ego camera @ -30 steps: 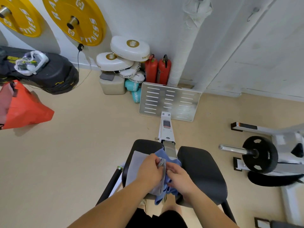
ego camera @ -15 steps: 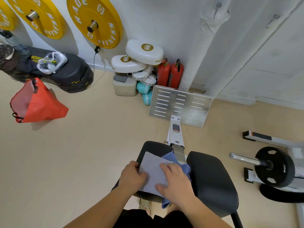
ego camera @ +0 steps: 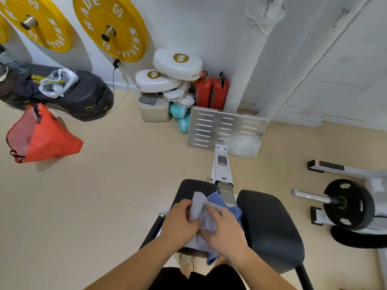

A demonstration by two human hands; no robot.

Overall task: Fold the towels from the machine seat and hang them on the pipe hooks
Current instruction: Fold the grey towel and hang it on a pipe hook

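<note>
A pale grey towel [ego camera: 202,214] lies bunched on the left black seat pad [ego camera: 188,188] of the machine. My left hand [ego camera: 180,221] grips its left edge, lifting a fold. My right hand [ego camera: 225,229] presses down on its right part. Under it a blue towel [ego camera: 222,203] spreads toward the gap between the pads and hangs over the front edge. The right seat pad [ego camera: 270,225] carries nothing. A white wrapped pipe [ego camera: 251,53] rises in the corner; a metal hook [ego camera: 340,16] shows on the white beam to its right.
A slotted metal footplate [ego camera: 226,130] stands ahead of the seat. Two red extinguishers [ego camera: 212,91], white boxing pads [ego camera: 178,63] and yellow weight plates [ego camera: 111,28] line the wall. A red bag [ego camera: 41,137] hangs at left. A black plate on a bar [ego camera: 347,204] sits at right.
The grey towel lay flat under both hands half a second ago; now my left hand has gathered and lifted its left side, bunching it. The view has shifted slightly closer.
</note>
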